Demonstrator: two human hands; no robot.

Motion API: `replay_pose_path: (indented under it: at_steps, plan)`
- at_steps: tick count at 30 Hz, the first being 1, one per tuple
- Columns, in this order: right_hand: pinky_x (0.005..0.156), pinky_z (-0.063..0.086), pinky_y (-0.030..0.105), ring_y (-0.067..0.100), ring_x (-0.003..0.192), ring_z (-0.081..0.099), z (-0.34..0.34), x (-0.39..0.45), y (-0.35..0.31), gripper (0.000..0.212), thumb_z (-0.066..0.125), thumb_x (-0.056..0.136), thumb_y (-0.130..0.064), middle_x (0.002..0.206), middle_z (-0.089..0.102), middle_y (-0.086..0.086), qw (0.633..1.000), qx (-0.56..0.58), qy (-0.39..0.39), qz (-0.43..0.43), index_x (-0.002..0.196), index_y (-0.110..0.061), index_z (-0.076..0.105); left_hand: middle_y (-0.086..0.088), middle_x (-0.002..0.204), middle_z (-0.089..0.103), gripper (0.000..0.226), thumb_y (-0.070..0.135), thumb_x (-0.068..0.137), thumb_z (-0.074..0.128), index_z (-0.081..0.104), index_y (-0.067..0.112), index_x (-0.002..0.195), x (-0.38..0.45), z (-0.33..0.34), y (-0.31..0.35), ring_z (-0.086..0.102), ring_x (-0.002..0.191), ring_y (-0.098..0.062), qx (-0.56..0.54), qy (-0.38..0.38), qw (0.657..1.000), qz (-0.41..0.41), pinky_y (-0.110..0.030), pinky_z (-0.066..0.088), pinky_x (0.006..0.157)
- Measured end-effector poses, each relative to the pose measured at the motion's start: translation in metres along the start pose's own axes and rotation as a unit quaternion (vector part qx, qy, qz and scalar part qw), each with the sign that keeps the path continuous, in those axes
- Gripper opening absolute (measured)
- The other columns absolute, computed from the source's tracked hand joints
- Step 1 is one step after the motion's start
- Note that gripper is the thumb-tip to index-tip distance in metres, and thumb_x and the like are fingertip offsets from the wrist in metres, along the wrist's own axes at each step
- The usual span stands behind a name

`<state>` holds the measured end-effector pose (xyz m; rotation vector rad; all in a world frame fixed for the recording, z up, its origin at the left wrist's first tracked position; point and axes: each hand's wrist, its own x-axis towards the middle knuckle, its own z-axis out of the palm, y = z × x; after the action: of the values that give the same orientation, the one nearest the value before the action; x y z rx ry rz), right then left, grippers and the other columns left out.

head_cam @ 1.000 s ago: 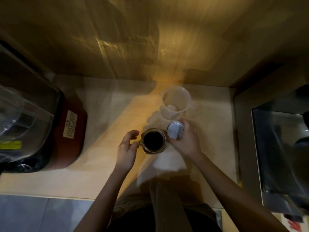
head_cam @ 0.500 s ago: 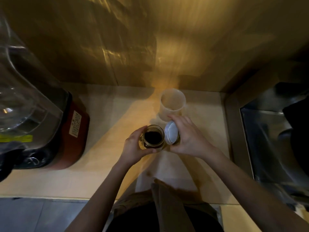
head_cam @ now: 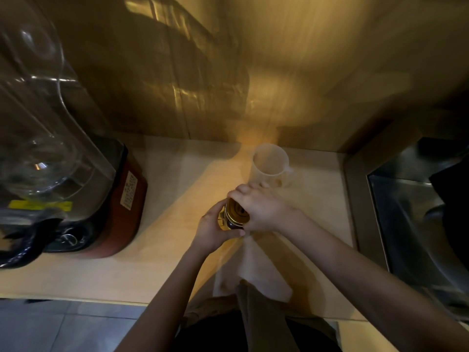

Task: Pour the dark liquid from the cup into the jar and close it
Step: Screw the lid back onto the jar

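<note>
A small glass jar with dark liquid stands on the light counter in the middle of the view. My left hand wraps its left side. My right hand lies over the jar's mouth, holding the white lid, which is hidden beneath my palm. Just behind the hands stands a translucent plastic cup, upright and empty as far as I can see.
A blender with a clear jug and red base fills the left side. A steel sink lies at the right. The wall rises directly behind the cup. A white cloth hangs over the counter's front edge.
My left hand closed around the jar. My right hand carried the white lid from beside the jar onto its mouth, covering the dark liquid.
</note>
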<state>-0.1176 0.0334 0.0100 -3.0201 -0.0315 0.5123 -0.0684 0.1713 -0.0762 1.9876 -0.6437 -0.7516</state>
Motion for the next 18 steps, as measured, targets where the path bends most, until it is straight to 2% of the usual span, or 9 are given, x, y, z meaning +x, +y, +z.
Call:
replay_pose_path:
  at_steps: [6,11,15,18]
  plan:
    - [0.095,0.037,0.039,0.028,0.114,0.049,-0.005,-0.001,-0.006,0.076,0.076,0.068,-0.043,0.125,0.052,0.009,0.999,0.002,0.002,0.048,0.13,-0.014,0.042,0.0,0.131,0.054,0.089,0.033,0.057,0.083,0.039,0.023,0.134,0.0,0.002,-0.002,0.046,0.114,-0.007,-0.006,-0.003,1.0,-0.002,-0.019,0.037,0.092]
    - [0.071,0.043,0.033,0.029,0.099,0.058,-0.006,-0.002,-0.013,0.069,0.075,0.067,-0.049,0.11,0.057,0.01,0.989,0.059,0.038,0.127,0.116,-0.01,0.047,0.001,0.131,0.054,0.089,0.031,0.056,0.084,0.04,0.021,0.134,-0.001,0.001,-0.001,0.047,0.116,-0.008,-0.01,0.002,1.0,-0.002,-0.016,0.036,0.091]
    - [0.076,0.048,0.035,0.028,0.1,0.06,-0.003,-0.004,-0.015,0.075,0.075,0.065,-0.055,0.11,0.059,0.009,0.981,0.091,0.041,0.169,0.115,-0.008,0.046,0.001,0.13,0.055,0.09,0.034,0.054,0.084,0.041,0.024,0.133,0.0,0.0,-0.002,0.048,0.117,-0.011,-0.005,0.001,1.0,-0.006,-0.025,0.039,0.096]
    - [0.071,0.048,0.031,0.026,0.095,0.062,-0.002,-0.007,-0.009,0.071,0.075,0.062,-0.055,0.102,0.062,0.005,0.969,0.141,0.03,0.201,0.112,-0.011,0.051,0.0,0.13,0.056,0.092,0.038,0.052,0.084,0.042,0.026,0.132,0.0,0.001,-0.003,0.051,0.119,-0.016,-0.006,0.005,1.0,-0.004,-0.034,0.043,0.1]
